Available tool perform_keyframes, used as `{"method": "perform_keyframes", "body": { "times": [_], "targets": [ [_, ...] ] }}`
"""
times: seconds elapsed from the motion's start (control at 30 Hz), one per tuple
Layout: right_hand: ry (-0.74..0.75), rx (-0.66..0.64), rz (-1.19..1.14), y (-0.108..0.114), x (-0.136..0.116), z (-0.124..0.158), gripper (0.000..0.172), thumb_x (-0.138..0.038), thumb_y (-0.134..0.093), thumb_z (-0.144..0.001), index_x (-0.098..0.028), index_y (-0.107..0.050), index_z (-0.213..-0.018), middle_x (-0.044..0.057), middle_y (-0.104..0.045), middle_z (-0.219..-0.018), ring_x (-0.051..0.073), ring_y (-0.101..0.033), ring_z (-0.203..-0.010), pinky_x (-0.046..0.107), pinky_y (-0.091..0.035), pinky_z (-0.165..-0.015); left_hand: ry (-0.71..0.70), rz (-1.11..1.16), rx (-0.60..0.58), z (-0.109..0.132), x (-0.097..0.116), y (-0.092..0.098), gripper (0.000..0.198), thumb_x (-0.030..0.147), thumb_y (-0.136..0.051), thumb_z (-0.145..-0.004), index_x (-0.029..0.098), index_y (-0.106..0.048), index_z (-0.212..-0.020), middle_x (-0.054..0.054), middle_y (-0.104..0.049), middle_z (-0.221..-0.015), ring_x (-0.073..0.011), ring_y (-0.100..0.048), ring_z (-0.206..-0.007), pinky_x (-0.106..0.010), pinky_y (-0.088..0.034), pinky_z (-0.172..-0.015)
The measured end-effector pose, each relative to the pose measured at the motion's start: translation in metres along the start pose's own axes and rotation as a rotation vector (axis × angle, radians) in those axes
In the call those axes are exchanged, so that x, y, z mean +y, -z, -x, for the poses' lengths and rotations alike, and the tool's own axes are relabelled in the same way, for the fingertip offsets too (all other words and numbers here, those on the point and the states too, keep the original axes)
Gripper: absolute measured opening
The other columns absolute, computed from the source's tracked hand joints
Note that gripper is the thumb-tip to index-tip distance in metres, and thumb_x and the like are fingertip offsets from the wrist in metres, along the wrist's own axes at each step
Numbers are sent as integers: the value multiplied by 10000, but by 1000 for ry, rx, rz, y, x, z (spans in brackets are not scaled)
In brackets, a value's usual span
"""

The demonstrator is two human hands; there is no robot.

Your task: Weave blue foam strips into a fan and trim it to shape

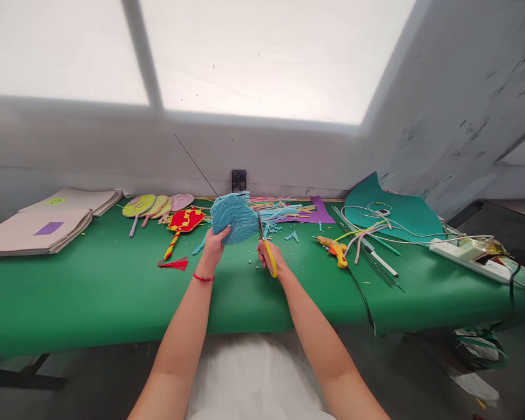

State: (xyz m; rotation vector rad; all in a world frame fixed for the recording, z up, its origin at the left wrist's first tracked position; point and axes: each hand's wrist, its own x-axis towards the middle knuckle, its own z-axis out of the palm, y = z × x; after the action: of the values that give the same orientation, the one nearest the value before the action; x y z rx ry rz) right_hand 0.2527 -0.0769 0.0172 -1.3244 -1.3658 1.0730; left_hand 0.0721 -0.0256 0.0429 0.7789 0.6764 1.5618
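while on scissors (271, 262), right hand (280, 259) fisted

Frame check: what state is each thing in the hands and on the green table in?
left hand, shut on blue woven piece, held up off the green table.
right hand, shut on scissors, blades at the piece's right edge.
glue gun, lying on its side.
power strip, something plugged in.
red and yellow fan, lying flat.
teal sheet, far edge curled upward.
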Motion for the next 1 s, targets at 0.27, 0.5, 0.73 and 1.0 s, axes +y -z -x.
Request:
{"method": "perform_keyframes", "body": {
  "times": [0.27,0.5,0.73,1.0],
  "targets": [
    [116,-89,-13,0,14,-8,600,-796,-329,-770,-213,-464,-822,-53,-484,-586,79,-409,-405,229,-367,-418,-8,59,-17,3,-2,-3,564,223,-867,-514,162,-691,-1046,-100,-734,-1003,-285,-649,-1053,-440,-462,-994],
    [113,-91,-11,2,13,-7,598,-788,-345,-780,-207,-481,-820,-43,-505,-587,84,-431,-409,231,-384,-427,-3,36,-33,5,-3,-3,588,246,-861,-533,167,-677,-1086,-103,-722,-1052,-290,-636,-1078,-455,-453,-1003],
    [41,-46,-16,4,1,3,553,-759,-398,-781,-210,-462,-751,-59,-453,-490,83,-396,-365,216,-332,-365,6,-9,-19,-1,-3,1,619,267,-880,-484,161,-686,-1062,-99,-730,-1012,-306,-644,-1055,-462,-472,-972],
    [16,-26,-14,6,3,0,489,-704,-472,-777,-217,-454,-742,-76,-412,-464,75,-363,-353,202,-303,-336,-3,-17,-20,-1,-2,1,613,274,-884,-469,157,-697,-1041,-101,-727,-1021,-294,-655,-1023,-457,-481,-955]
  ]
}}
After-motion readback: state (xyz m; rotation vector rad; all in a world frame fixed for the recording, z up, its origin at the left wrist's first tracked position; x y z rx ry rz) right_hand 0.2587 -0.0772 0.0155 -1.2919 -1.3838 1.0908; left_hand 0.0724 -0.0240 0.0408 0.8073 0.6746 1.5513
